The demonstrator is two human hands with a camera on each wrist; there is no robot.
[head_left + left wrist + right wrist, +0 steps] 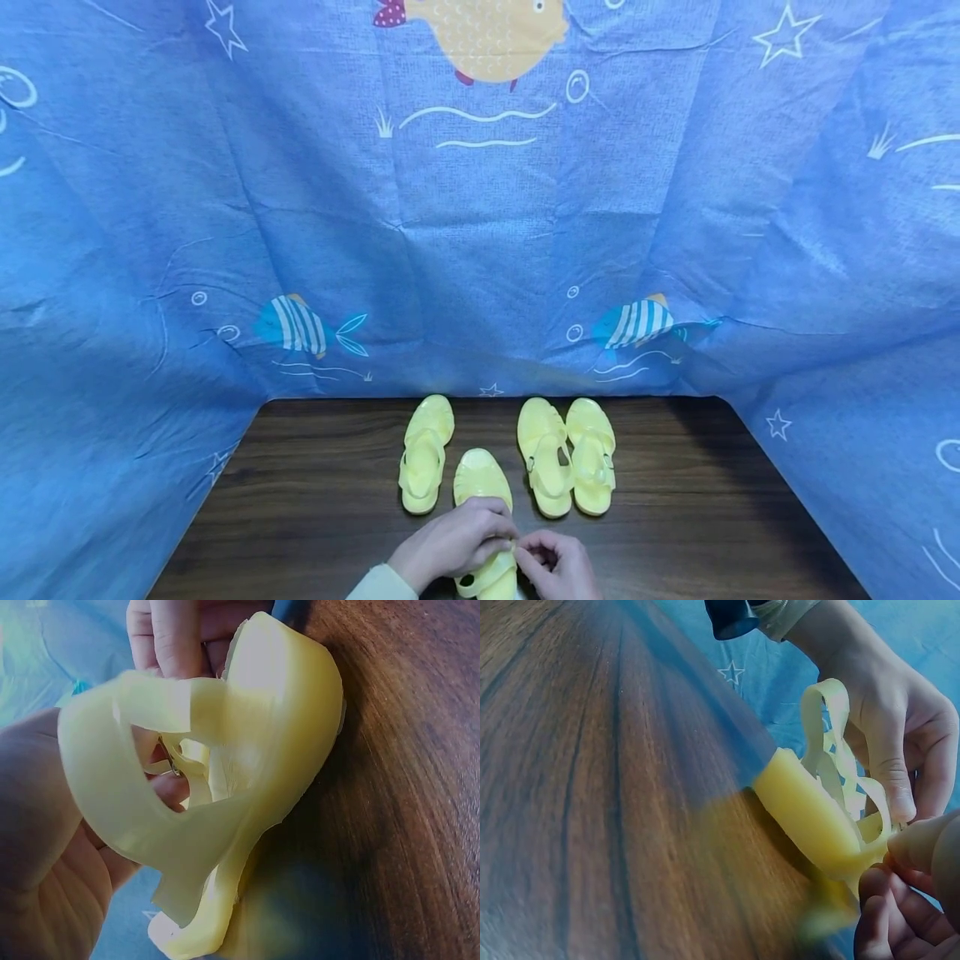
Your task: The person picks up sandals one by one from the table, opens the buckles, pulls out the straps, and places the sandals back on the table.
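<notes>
A pale yellow jelly sandal (480, 475) lies on the table, toe pointing away, at the near middle. My left hand (457, 537) reaches across it from the left and pinches its ankle strap near the buckle. From the right, my right hand (558, 562) pinches the same strap between thumb and forefinger, fingertips close to the left ones. The heel strap (97, 772) arches up in the left wrist view, and a small metal buckle pin (169, 755) shows through it. In the right wrist view, fingertips hide the strap's end beside the yellow sole (802, 814).
Behind and left stands another yellow sandal (423, 458). Two more, a left one (543, 458) and a right one (592, 458), lie side by side behind and to the right. A blue fish-print cloth (480, 250) hangs around the dark wooden table (712, 500).
</notes>
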